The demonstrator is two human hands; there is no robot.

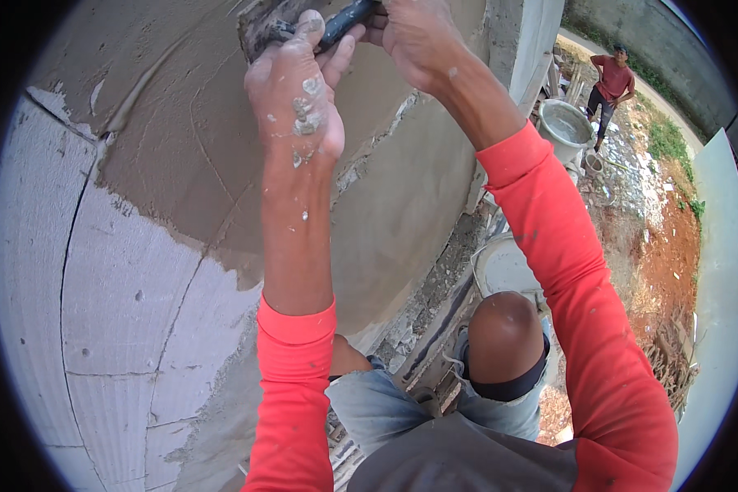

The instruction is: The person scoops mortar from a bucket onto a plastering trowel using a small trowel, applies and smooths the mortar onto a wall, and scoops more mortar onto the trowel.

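At the top of the head view, my left hand [295, 98], speckled with wet plaster, is closed on a plaster-smeared trowel [258, 20] with a black handle. My right hand [410, 41] grips the handle's right end, partly cut off by the frame's top edge. The trowel lies against a wall with wet grey-brown plaster [164, 164]. Bare pale blocks [74, 287] show at the left and lower left, and a smoother, lighter plastered strip [402, 230] runs right of my left forearm.
Beside my right knee is a white bucket [500, 266], over narrow planks underfoot. At the upper right, another bucket [566, 123] stands by a concrete post [533, 41]. A person in a red shirt [611, 82] stands on the rubble-strewn ground below, near a pale panel [717, 246].
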